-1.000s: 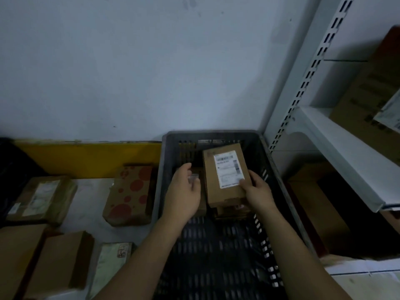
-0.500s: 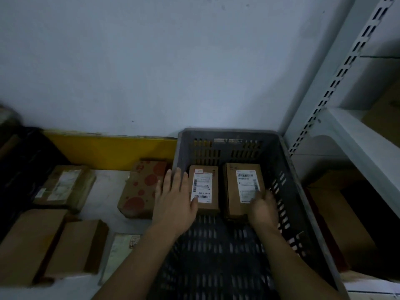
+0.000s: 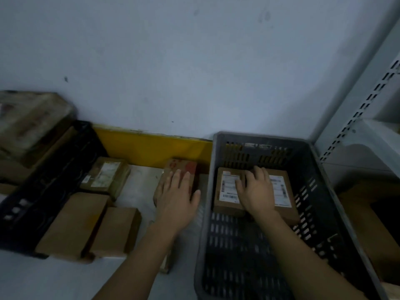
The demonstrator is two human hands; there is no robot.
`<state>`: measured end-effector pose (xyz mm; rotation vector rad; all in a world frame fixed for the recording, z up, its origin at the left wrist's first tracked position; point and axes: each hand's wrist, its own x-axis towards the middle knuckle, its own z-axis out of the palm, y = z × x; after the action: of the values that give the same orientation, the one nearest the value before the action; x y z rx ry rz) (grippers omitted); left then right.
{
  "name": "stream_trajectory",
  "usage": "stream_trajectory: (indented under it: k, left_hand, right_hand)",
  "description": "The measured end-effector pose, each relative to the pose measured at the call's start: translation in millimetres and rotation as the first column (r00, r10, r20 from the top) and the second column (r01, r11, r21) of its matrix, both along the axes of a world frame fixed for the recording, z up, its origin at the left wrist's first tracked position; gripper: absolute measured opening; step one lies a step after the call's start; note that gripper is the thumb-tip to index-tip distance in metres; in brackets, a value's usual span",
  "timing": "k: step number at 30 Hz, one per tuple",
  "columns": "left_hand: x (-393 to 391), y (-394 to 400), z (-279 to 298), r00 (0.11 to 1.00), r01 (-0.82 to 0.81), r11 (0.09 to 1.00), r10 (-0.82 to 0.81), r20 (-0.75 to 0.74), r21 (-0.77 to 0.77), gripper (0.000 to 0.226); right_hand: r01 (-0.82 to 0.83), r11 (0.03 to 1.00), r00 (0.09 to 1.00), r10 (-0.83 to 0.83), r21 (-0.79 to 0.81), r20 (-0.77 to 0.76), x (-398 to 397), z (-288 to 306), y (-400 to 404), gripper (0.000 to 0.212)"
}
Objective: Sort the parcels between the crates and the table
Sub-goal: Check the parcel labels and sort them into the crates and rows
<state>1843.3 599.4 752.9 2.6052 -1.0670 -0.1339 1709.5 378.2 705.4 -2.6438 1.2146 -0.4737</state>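
Your right hand (image 3: 255, 192) lay flat inside the grey crate (image 3: 322, 191), fingers spread and resting across the seam where the two labelled parcels met. It gripped nothing; the palm simply pressed down on both tops. The left labelled parcel (image 3: 227, 191) and the right labelled parcel (image 3: 281, 191) sat side by side against the crate's far wall, labels up and touching each other. That looked deliberate: packed tight at the back, they left the near part of the crate floor free for more, and the labels stayed readable. Your flat hand was probably squaring them together.

Your left hand (image 3: 177, 195) was outside the crate, open with the fingers extended, lying over the red-spotted parcel (image 3: 181, 167) on the desk (image 3: 138, 185). Whether the fingers had begun to curl round its far edge I could not tell; it looked like a hand laid on top, not a closed grip. That parcel stood just beside the crate's left wall, so it seemed the likely next one to go in.

Further left on the desk, a taped parcel with a white label (image 3: 106, 176) and two plain brown boxes (image 3: 73, 226) (image 3: 114, 232) sat close together, next to a black crate (image 3: 43, 191) holding larger cartons. A thin flat parcel was mostly hidden beneath your left forearm.
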Motion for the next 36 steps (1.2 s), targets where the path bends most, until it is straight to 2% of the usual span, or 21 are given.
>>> stream_trajectory:
  k: [4,8,12,17,20,22,28,33,36]
  left_hand:
    - [38.5,64.9,-5.9,0.999,-0.046,0.998,0.046,0.005,0.039,0.074]
    - [75.3,133.7,-7.5,0.995,-0.084,0.995,0.087,-0.05,0.061,0.07]
    - [108.0,191.1,-15.8,0.989,-0.113,0.992,0.117,-0.088,0.057,0.068]
    - [133.7,240.8,-39.6,0.979,-0.149,0.987,0.155,-0.132,0.053,0.061]
    - [148.1,252.5,-52.2,0.962,-0.181,0.978,0.198,-0.188,0.102,0.065]
    - [155.9,255.4,-60.5,0.953,-0.186,0.972,0.213,-0.216,0.141,0.069]
    - [182.8,250.3,-69.6,0.959,-0.164,0.961,0.208,-0.191,0.224,0.073]
    - [188.9,232.5,-88.3,0.963,-0.096,0.987,0.126,-0.238,0.132,0.07]
    - [182.0,212.4,-100.2,0.961,-0.011,0.991,0.048,-0.272,0.134,0.073]
  right_hand:
    - [-0.08,0.997,0.991,0.079,0.006,0.11,48.4,40.5,65.2,0.069]
    - [-0.115,0.993,0.984,0.118,-0.031,0.134,88.9,56.9,125.7,0.063]
    - [-0.133,0.991,0.989,0.132,0.007,0.06,119.8,45.8,183.1,0.061]
    - [-0.153,0.982,0.983,0.163,0.107,-0.085,137.8,3.1,243.1,0.07]
    - [-0.174,0.971,0.967,0.201,0.165,-0.159,149.0,-22.1,264.9,0.076]
    - [-0.203,0.964,0.953,0.235,0.172,-0.191,159.3,-36.3,272.2,0.073]
    - [-0.185,0.961,0.946,0.231,0.208,-0.226,188.7,-73.0,265.0,0.068]
    - [-0.078,0.969,0.971,0.127,0.236,-0.204,162.1,-100.2,268.1,0.086]
    - [0.061,0.967,0.975,-0.005,0.246,-0.221,137.0,-113.9,273.7,0.105]
